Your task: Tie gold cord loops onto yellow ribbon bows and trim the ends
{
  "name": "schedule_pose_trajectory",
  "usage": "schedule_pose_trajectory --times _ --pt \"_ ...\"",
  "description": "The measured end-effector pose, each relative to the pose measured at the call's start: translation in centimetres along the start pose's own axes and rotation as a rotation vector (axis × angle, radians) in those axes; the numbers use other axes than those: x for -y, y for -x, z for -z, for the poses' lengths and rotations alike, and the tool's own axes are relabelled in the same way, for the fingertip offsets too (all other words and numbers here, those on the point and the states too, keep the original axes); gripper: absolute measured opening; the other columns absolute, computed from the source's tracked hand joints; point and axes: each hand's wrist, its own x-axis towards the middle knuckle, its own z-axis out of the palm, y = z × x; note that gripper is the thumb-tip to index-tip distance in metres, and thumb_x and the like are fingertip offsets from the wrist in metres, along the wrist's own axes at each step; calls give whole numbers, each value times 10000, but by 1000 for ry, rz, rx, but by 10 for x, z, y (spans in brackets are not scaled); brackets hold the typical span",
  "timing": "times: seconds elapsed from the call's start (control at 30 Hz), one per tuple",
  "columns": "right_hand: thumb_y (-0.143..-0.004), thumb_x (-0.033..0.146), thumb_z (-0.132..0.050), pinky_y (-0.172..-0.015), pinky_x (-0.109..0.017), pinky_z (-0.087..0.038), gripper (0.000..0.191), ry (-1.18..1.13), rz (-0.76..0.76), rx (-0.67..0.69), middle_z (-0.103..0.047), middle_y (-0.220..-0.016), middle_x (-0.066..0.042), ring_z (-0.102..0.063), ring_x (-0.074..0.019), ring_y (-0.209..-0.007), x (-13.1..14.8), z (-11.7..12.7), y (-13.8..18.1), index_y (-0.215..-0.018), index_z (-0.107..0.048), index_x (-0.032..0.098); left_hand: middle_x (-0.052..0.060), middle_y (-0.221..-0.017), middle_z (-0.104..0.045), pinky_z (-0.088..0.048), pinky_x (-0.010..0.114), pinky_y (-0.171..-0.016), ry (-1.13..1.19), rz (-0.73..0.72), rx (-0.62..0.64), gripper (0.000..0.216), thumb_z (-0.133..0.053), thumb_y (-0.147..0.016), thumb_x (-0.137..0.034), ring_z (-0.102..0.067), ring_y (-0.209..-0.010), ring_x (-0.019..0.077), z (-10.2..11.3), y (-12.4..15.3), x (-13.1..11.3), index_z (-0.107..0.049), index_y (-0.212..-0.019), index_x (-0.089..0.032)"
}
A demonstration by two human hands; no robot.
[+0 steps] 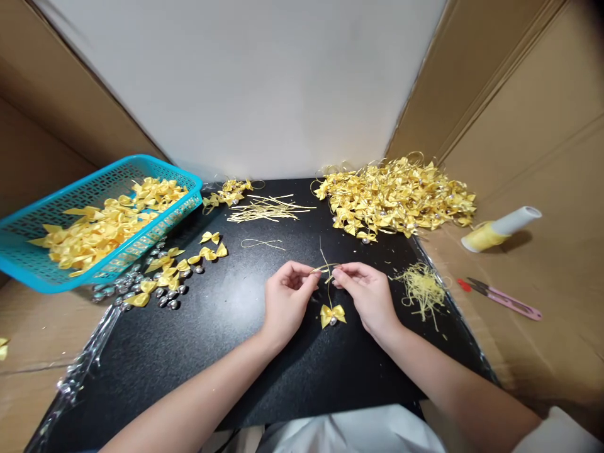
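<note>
My left hand (295,292) pinches a thin gold cord (325,269) between thumb and fingers near the middle of the black board. The same cord is pinched from the other side by my right hand (363,289), and its strands cross between my fingertips. Below the crossing, a yellow ribbon bow (338,314) with a small silver bell (333,321) at its centre is on the cord. Just beyond my hands lies a single looped piece of cord (262,243), and farther back a bundle of cut cords (268,209).
At left stands a blue basket (61,283) of yellow bows, with loose bells (127,283) and bows beside it. Finished-looking bows with cords form a pile (396,195) at back right. Cord scraps (422,286), pink-handled snips (514,303) and a tube (514,220) lie at right.
</note>
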Motion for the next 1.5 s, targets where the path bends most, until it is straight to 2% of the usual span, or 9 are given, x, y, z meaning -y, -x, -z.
schedule_pose_trajectory --times 0.27,0.6,0.8,0.93,1.03,1.13,1.27,1.4,1.5 --pt "-593 342 -851 -645 -271 -580 275 -93 -41 -60 -708 -664 -8 -687 -138 -619 0 -2 2 -705 -664 174 -8 -641 -665 -485 191 -552 135 65 27 205 -771 -679 -254 -602 -553 88 -2 4 0 -600 -715 -149" --pt "-665 323 -814 -652 -264 -584 258 -93 6 -60 -717 -700 -7 -703 -141 -652 -3 -1 6 -741 -616 176 10 -711 -719 -520 208 -578 213 89 35 239 -797 -650 -222 -632 -572 96 -4 7 -1 -568 -669 -155" --pt "-689 286 -793 -657 -274 -594 210 -95 46 -62 -717 -705 0 -697 -137 -637 -3 -1 5 -745 -618 183 34 -770 -761 -549 219 -667 262 91 75 227 -795 -665 -179 -708 -703 132 -4 10 -2 -570 -658 -151" --pt "-709 268 -770 -684 -289 -602 176 -72 85 -40 -714 -715 -3 -702 -146 -663 -2 -2 8 -747 -616 192 25 -755 -760 -551 217 -680 274 80 71 224 -784 -677 -157 -713 -707 129 -4 8 -1 -562 -650 -152" --pt "-713 250 -761 -703 -281 -596 162 17 139 -8 -716 -774 -17 -708 -155 -737 0 -1 10 -774 -621 196 25 -732 -754 -548 223 -680 268 54 69 234 -776 -686 -156 -709 -709 132 -3 7 0 -545 -646 -156" --pt "-727 234 -748 -712 -290 -586 175 227 227 81 -717 -839 -38 -698 -166 -783 2 1 11 -866 -647 197 32 -746 -748 -540 229 -663 203 -4 79 233 -771 -706 -173 -696 -705 133 0 6 0 -544 -656 -157" --pt "-771 180 -696 -702 -292 -551 118 508 469 167 -706 -820 -34 -662 -155 -741 8 6 12 -885 -669 193 51 -778 -745 -532 250 -648 49 -148 106 210 -744 -759 -197 -690 -721 151 5 9 0 -553 -677 -161" --pt "-806 139 -650 -662 -287 -511 61 578 655 119 -681 -727 -16 -630 -149 -683 13 8 14 -783 -652 195 49 -798 -751 -528 250 -646 -50 -279 113 180 -718 -788 -181 -689 -725 148 7 13 0 -561 -700 -168" --pt "-815 131 -638 -644 -281 -498 97 563 661 115 -670 -692 -9 -621 -145 -658 14 8 15 -744 -640 196 42 -799 -751 -527 245 -644 -75 -303 105 170 -711 -793 -171 -688 -726 143 8 14 0 -564 -707 -171"
